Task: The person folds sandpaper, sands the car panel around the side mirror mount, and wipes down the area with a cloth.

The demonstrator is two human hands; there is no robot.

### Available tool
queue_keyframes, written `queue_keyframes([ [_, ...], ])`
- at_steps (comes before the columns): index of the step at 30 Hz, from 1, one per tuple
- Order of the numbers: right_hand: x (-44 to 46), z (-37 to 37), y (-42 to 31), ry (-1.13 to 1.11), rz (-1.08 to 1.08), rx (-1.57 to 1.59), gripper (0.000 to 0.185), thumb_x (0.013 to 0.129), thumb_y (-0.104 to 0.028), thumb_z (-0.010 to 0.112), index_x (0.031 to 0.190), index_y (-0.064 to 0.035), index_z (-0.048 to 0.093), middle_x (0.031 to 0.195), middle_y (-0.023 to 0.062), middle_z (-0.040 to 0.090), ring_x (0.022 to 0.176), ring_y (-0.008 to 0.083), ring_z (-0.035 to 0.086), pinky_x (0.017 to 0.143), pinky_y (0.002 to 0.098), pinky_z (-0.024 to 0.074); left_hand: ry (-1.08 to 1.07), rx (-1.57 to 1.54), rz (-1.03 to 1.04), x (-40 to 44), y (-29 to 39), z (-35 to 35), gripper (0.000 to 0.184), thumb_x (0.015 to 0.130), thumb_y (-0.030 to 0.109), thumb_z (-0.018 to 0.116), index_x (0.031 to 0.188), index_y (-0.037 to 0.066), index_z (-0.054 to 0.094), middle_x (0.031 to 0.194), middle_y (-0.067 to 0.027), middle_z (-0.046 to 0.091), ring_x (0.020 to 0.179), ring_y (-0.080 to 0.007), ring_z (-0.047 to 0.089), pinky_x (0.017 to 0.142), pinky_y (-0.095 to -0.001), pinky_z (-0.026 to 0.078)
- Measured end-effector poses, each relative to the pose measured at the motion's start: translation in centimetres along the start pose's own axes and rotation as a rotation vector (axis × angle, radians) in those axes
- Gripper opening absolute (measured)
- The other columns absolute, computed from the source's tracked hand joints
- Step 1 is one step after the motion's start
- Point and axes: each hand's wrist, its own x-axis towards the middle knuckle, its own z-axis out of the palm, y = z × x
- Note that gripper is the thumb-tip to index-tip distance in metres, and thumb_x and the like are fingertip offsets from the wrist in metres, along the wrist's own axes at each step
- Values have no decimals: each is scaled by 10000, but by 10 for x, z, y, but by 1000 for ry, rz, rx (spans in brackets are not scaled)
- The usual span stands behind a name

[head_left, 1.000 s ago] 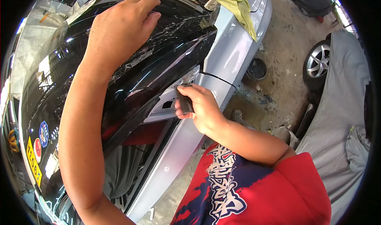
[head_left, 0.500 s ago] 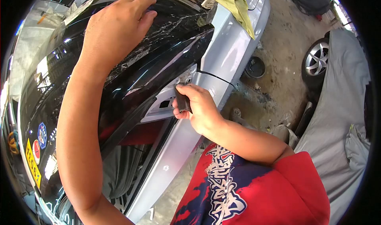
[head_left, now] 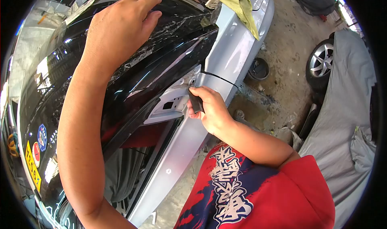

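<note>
My right hand [head_left: 211, 112] pinches a small dark pad [head_left: 196, 101], thumb on top and fingertips beneath. The pad lies by the right edge of a pale triangular panel [head_left: 171, 102] with a square hole, beside the car's silver-grey bodywork [head_left: 181, 142]. Whether it touches the surface is hard to tell. Over the glossy black surface of the car [head_left: 169, 55], my left hand [head_left: 125, 23] is palm down with its thumb apart from the fingers. Nothing shows in it, and its palm is hidden.
A yellow-green cloth [head_left: 238, 9] hangs over the pale bodywork at the top. On the stained floor stands a dark bucket [head_left: 259, 69]. A wheel [head_left: 322, 60] and a grey cover [head_left: 350, 108] are at the right. Stickers and a yellow plate [head_left: 33, 166] sit at the left.
My right hand has shifted a little to the right with the pad, uncovering more of the pale panel. My left hand has hardly moved.
</note>
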Motion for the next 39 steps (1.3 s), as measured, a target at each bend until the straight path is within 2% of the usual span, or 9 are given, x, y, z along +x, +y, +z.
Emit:
queue_keyframes([
  [4, 2, 5, -5, 10, -18, -15, 208, 986, -283, 673, 1012, -86, 613, 771, 66, 688, 591, 167, 652, 579, 327, 547, -72, -3, -29, 4, 5, -9, 234, 993, 262, 672, 1191, 139, 689, 921, -77, 689, 817, -315, 703, 719, -437, 551],
  [7, 0, 15, -10, 30, 17, -26, 198, 988, -274, 664, 1006, -81, 619, 763, 68, 692, 584, 166, 649, 563, 325, 537, -44, -9, 6, 4, 1, -4, 235, 993, 262, 672, 1193, 140, 687, 931, -77, 694, 826, -312, 707, 722, -430, 555],
  [10, -12, 37, -17, -62, -6, -77, 192, 985, -265, 661, 1001, -78, 626, 757, 66, 695, 581, 159, 649, 550, 320, 530, -94, -13, -38, 6, 5, -7, 235, 993, 262, 671, 1194, 140, 687, 947, -77, 701, 840, -310, 712, 734, -431, 559],
  [14, 4, 10, -13, 0, 4, -91, 219, 988, -264, 657, 1004, -48, 626, 764, 83, 699, 585, 171, 662, 524, 309, 541, -85, -12, -48, 4, 6, -8, 232, 993, 259, 672, 1192, 142, 687, 955, -73, 706, 853, -309, 715, 744, -435, 561],
  [18, -13, 40, -16, -60, -36, -121, 210, 999, -261, 646, 1016, -52, 645, 744, 72, 700, 565, 165, 660, 509, 294, 528, -105, -5, -51, 5, 7, -9, 230, 992, 256, 673, 1193, 143, 687, 957, -72, 705, 859, -308, 717, 747, -434, 561],
  [27, -18, 49, -18, -114, -8, -126, 223, 995, -254, 653, 1024, -33, 653, 745, 85, 698, 560, 178, 664, 501, 292, 525, -95, -12, -46, 6, 9, -9, 226, 985, 243, 682, 1182, 132, 689, 955, -74, 707, 857, -299, 728, 753, -425, 567],
  [31, 0, 17, -19, -14, -37, -149, 217, 993, -249, 645, 985, -33, 644, 739, 82, 693, 556, 175, 660, 498, 294, 519, -70, -30, -32, 6, 8, -6, 228, 986, 245, 681, 1179, 127, 691, 962, -75, 711, 858, -300, 727, 754, -429, 566],
  [35, -13, 41, -18, -55, -48, -153, 215, 1005, -262, 635, 964, -52, 637, 721, 71, 682, 549, 164, 650, 504, 289, 516, -80, -27, -27, 6, 8, -7, 228, 985, 250, 682, 1180, 132, 692, 961, -73, 711, 855, -302, 725, 752, -429, 566],
  [39, 1, 16, -15, -6, -65, -130, 212, 1007, -248, 651, 958, -44, 618, 725, 83, 678, 553, 177, 654, 500, 309, 516, -83, -4, -30, 5, 6, -7, 226, 989, 254, 678, 1180, 134, 692, 959, -72, 710, 853, -301, 725, 749, -428, 566],
])
